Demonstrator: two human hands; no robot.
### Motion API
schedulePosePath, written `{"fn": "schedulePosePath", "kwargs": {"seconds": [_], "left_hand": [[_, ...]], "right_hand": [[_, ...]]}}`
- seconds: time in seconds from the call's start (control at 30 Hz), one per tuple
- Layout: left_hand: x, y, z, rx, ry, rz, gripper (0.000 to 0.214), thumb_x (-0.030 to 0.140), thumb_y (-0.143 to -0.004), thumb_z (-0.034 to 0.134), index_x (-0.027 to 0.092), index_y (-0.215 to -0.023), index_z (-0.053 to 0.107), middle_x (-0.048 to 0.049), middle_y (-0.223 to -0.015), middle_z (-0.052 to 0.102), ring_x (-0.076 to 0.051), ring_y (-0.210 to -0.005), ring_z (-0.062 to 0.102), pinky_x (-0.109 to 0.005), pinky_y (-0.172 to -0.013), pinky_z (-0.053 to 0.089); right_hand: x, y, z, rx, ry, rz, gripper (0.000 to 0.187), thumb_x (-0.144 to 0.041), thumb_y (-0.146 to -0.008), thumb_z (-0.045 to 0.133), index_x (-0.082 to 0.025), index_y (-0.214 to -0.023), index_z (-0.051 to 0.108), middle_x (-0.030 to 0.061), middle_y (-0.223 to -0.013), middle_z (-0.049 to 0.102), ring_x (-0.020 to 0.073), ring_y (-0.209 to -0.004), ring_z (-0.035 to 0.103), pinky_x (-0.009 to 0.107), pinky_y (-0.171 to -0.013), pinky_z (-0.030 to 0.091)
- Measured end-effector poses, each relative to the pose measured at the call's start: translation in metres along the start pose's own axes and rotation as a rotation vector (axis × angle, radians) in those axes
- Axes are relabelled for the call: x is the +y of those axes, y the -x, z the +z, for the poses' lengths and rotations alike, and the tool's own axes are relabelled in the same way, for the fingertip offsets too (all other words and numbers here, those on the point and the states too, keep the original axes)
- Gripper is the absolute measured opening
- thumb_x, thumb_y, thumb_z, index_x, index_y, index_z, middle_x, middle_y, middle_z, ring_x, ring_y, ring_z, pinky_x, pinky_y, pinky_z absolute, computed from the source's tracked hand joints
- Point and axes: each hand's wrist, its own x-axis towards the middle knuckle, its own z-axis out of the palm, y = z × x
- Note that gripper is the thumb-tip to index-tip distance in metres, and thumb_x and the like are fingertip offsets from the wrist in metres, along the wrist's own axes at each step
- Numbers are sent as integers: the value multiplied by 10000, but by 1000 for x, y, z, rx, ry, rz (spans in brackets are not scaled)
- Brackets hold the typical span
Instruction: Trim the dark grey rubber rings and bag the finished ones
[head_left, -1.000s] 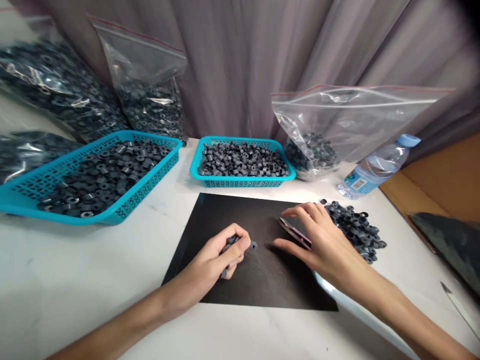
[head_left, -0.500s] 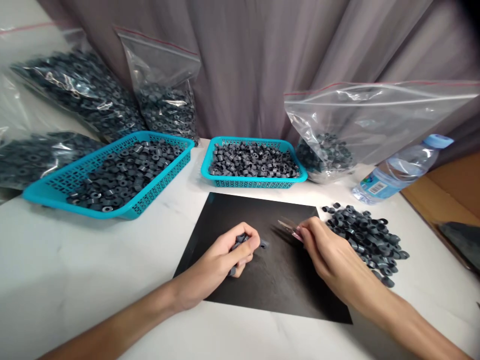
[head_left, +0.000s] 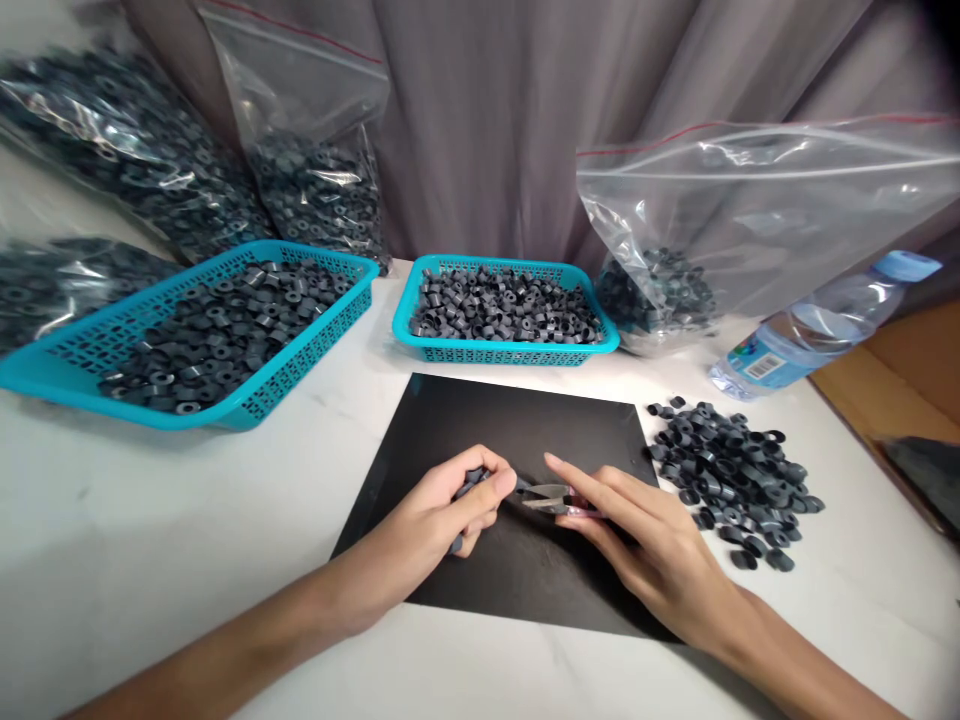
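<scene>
Above a black mat [head_left: 517, 420], my left hand [head_left: 420, 520] is closed round several small dark grey plastic rings [head_left: 471, 482]. At its thumb and fingertip a small dark ring [head_left: 522, 488] pokes out, partly hidden. My right hand [head_left: 652, 535] grips a pair of small snips [head_left: 551, 500] with pinkish handles, its index finger stretched out over them. The tips of the snips point left and lie close to the ring at my left fingertips; whether they touch it, I cannot tell. Right of the mat is a loose pile of dark grey rings [head_left: 739, 480].
Two blue baskets of rings stand behind, one at the left [head_left: 315, 350] and one in the middle [head_left: 517, 354]. Ring-filled zip bags [head_left: 315, 190] lean at the back left, another zip bag [head_left: 660, 290] at the right. A water bottle [head_left: 817, 320] tilts beside it.
My right hand has moved left and slightly down, bringing the snips to the left fingertips. Its index finger has straightened. My left hand keeps its hold, and the camera view has shifted slightly.
</scene>
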Motion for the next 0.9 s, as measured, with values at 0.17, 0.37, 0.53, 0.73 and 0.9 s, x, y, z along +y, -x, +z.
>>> {"fn": "schedulePosePath", "kwargs": {"seconds": [0.17,0.37,0.53,0.73,0.9], "left_hand": [[-3,2,0,6,-43,-25,388,613,-940,483,231,-928,553,66,-676,385,-120,-633,318,-287,-627,273],[-4,1,-1,-5,-19,-32,380,610,-941,481,238,-952,557,64,-654,358,-136,-651,319,-290,-628,274],[-2,2,0,-25,-33,4,364,589,-949,486,232,-929,549,63,-673,367,-130,-659,332,-284,-635,283],[0,1,-2,-65,-60,22,339,565,-966,469,237,-937,551,59,-717,393,-119,-648,340,-269,-619,298],[3,0,-3,-117,-90,72,286,513,-983,472,242,-937,553,58,-754,405,-109,-637,348,-255,-608,308]], "right_hand": [[0,-3,0,31,2,-1,487,-142,-1010,528,-207,-1487,456,28,-830,579,147,-721,562,269,-669,496],[1,0,0,9,10,-11,515,-142,-1017,510,-240,-1514,418,23,-821,580,148,-718,565,276,-668,504],[3,1,0,1,49,-6,523,-142,-1017,508,-250,-1520,410,18,-812,577,146,-715,563,277,-661,494],[4,1,-2,-12,73,-34,533,-154,-1017,510,-262,-1527,396,10,-803,579,150,-701,556,286,-639,464],[4,2,-3,-23,71,-40,557,-135,-1014,509,-274,-1537,374,14,-827,583,151,-717,551,290,-660,467]]}}
